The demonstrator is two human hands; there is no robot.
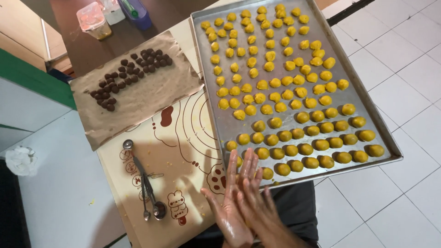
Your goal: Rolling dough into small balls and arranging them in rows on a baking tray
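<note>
Yellow dough balls [285,96] fill the metal tray [367,103]; beside its near-left corner, left hand [229,206] and right hand [257,202] press flat together, palm to palm, their contents hidden.

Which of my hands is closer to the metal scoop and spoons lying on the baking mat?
Left. The left hand is pressed palm to palm against the right hand, on the side facing the metal scoop and spoons; the right hand lies beyond it, by the grey baking tray.
</note>
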